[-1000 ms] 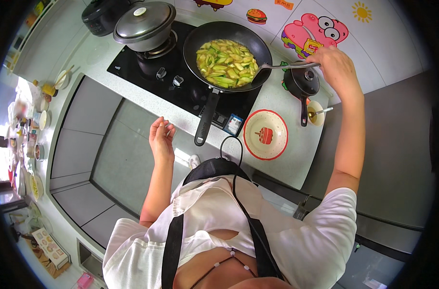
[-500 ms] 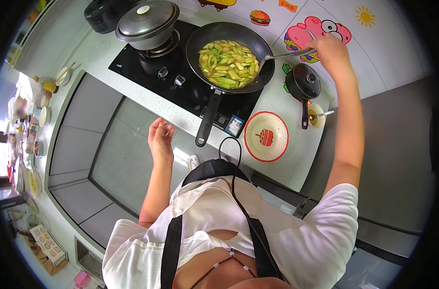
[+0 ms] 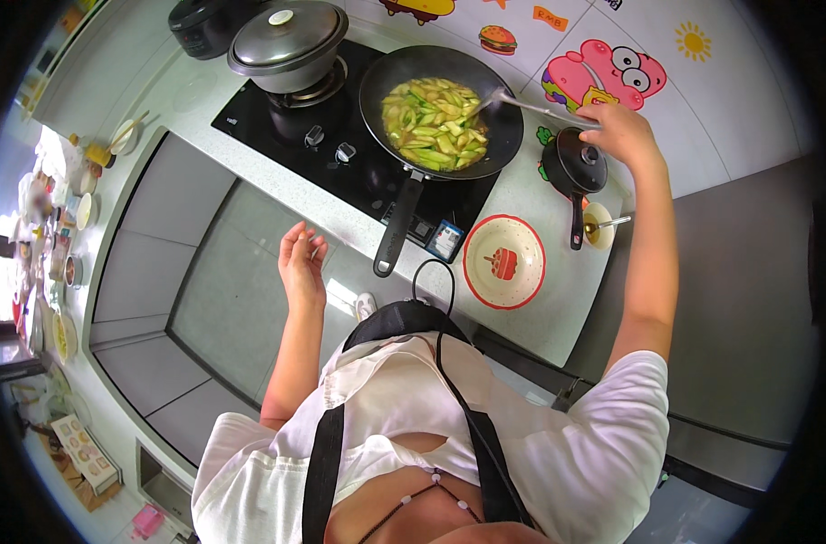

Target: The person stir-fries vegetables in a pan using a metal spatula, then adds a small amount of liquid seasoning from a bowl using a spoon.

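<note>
My right hand (image 3: 619,134) is closed around the handle of a metal spatula (image 3: 547,111), reaching over the counter from the right. The spatula's head dips toward the right side of a black frying pan (image 3: 499,154) on the stove. In the pan lie many pale green, sliced vegetable pieces (image 3: 435,122) in a yellowish liquid. The pan's black handle (image 3: 399,227) points toward me, with no hand on it. My left hand (image 3: 301,263) hangs in the air in front of the counter, fingers loosely bent and apart, holding nothing.
A lidded grey pot (image 3: 290,54) stands on the stove's (image 3: 268,131) left burner. Right of the stove are a red-rimmed bowl (image 3: 526,283), a small black lidded saucepan (image 3: 576,168) and a small bowl with a spoon (image 3: 601,231). A black cooker (image 3: 204,32) sits at the far left.
The spatula's head has lifted and shifted up within the pan, its handle now sloping the other way. My right hand has moved slightly lower. My left hand stays in place.
</note>
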Tool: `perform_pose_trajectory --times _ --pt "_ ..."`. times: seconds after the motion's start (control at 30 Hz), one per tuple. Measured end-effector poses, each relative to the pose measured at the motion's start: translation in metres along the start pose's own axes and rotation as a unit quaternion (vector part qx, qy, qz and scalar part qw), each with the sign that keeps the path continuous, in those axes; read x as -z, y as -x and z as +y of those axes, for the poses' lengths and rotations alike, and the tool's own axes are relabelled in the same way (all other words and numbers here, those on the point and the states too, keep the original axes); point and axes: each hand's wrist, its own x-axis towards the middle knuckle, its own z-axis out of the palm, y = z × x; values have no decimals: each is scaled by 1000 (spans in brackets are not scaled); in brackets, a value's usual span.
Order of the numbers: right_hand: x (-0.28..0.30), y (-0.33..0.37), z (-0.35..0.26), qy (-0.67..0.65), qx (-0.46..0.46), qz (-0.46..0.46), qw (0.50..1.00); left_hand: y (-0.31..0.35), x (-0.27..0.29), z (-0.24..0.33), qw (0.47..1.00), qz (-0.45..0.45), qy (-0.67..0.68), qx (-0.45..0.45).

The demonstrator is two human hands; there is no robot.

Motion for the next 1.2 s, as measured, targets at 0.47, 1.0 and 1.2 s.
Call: perform_pose_trajectory --times 0.47,1.0,1.2 --pt "-47 28 -28 -146 -92 -61 983 -5 -13 -2 1000 -17 -16 12" --pt "-108 67 -23 -560 -189 -22 806 -7 -14 -4 999 -19 -18 20" --pt "-137 52 -39 -731 -246 -93 630 -10 -19 -4 999 -22 -21 19"
